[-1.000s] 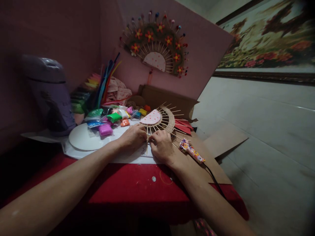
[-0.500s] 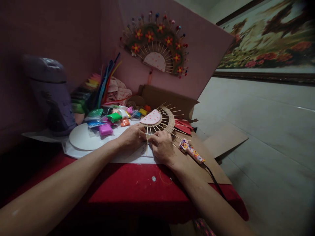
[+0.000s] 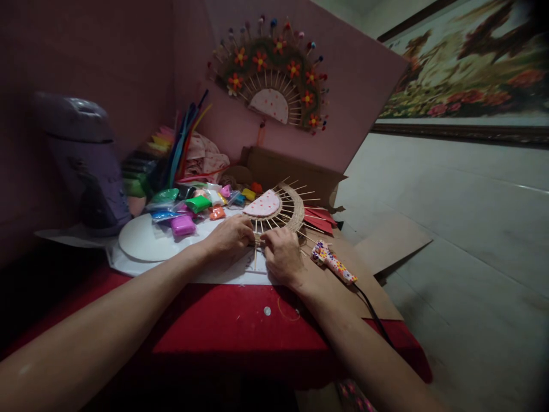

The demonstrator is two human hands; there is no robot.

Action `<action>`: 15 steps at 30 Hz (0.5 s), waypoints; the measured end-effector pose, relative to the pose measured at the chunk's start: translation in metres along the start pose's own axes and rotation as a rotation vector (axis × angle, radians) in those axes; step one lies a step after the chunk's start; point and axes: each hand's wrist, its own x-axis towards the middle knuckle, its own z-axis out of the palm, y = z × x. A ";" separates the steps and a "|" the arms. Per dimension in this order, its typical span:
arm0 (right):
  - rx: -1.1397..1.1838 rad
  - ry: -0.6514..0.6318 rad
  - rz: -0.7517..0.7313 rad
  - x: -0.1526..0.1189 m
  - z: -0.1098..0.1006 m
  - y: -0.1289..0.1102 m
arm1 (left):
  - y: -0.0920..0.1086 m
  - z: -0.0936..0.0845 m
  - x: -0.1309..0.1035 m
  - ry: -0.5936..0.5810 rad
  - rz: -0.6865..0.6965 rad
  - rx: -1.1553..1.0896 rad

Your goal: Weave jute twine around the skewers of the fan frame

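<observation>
Half-round fan of thin wooden sticks [image 3: 275,208] lies on the white sheet [image 3: 217,276], on the red tablecloth [image 3: 214,326]. Left hand [image 3: 233,234] and right hand [image 3: 283,253] meet at its near end, fingers curled and bunched; cannot tell whether they pinch twine or stick. Judged step: working the brown twine band [image 3: 297,207] around the sticks. Next move calls for steady sticks, even tension.

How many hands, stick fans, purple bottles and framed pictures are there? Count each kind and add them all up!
Left hand, right hand: 2 hands
Lower fan, upper fan: 2 stick fans
Purple bottle: 1
Framed picture: 1
Total: 6
</observation>
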 end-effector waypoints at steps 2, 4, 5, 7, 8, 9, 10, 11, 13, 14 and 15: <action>0.006 -0.014 -0.010 0.000 0.000 0.000 | -0.001 0.000 0.000 -0.002 0.002 -0.001; 0.017 -0.027 -0.018 0.000 -0.001 0.000 | -0.001 0.001 0.000 -0.009 -0.006 -0.004; 0.024 -0.028 -0.019 0.000 -0.001 0.000 | -0.002 0.001 0.000 -0.010 -0.011 -0.004; 0.034 -0.019 -0.017 0.000 -0.001 0.000 | -0.003 0.001 0.000 -0.003 -0.027 0.000; 0.035 -0.014 -0.015 0.000 -0.001 0.000 | -0.003 0.001 0.001 0.004 -0.033 0.003; 0.035 -0.010 -0.013 0.000 -0.001 0.000 | -0.004 0.001 0.001 0.010 -0.037 0.004; 0.034 -0.007 -0.010 0.000 -0.001 0.000 | -0.004 0.002 0.001 0.014 -0.036 0.003; 0.034 -0.003 -0.006 0.000 -0.001 0.000 | -0.004 0.002 0.000 0.013 -0.031 -0.001; 0.042 0.005 -0.001 0.000 -0.001 0.000 | -0.004 0.002 0.000 0.005 -0.014 -0.012; 0.050 0.009 0.000 -0.001 -0.001 0.000 | -0.004 0.002 0.000 0.002 -0.010 -0.017; 0.058 0.014 0.001 -0.001 -0.002 0.000 | -0.004 0.002 0.000 0.002 -0.011 -0.022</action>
